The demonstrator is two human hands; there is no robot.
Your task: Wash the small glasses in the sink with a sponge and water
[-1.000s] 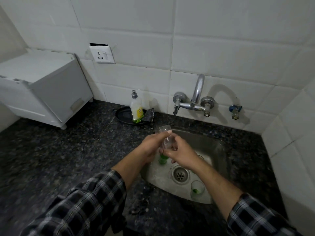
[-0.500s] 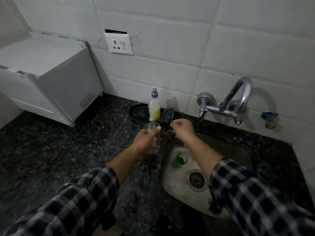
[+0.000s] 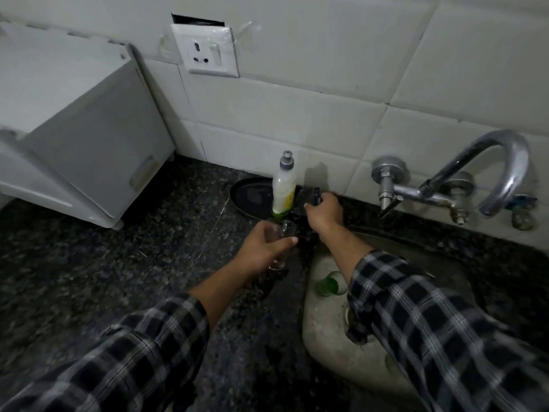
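Observation:
My left hand point(image 3: 264, 248) grips a small clear glass point(image 3: 280, 233), upright above the dark counter just left of the sink point(image 3: 326, 346). My right hand point(image 3: 325, 211) reaches to the back of the counter and closes its fingers on a dark scrubbing sponge point(image 3: 315, 197) beside the soap bottle. A second small glass with a green base point(image 3: 329, 285) lies tilted in the sink basin, partly hidden by my right forearm. The drain is mostly covered by my sleeve.
A dish-soap bottle point(image 3: 283, 188) stands on a dark round tray point(image 3: 252, 197) against the tiled wall. A chrome tap point(image 3: 463, 185) hangs over the sink's back right. A white appliance point(image 3: 74, 138) sits at the left. A wall socket point(image 3: 208, 52) is above.
My hands have parted: the left carried the glass out of the sink to above the counter, and the right reached back to the sponge by the soap bottle. The view moved left and closer.

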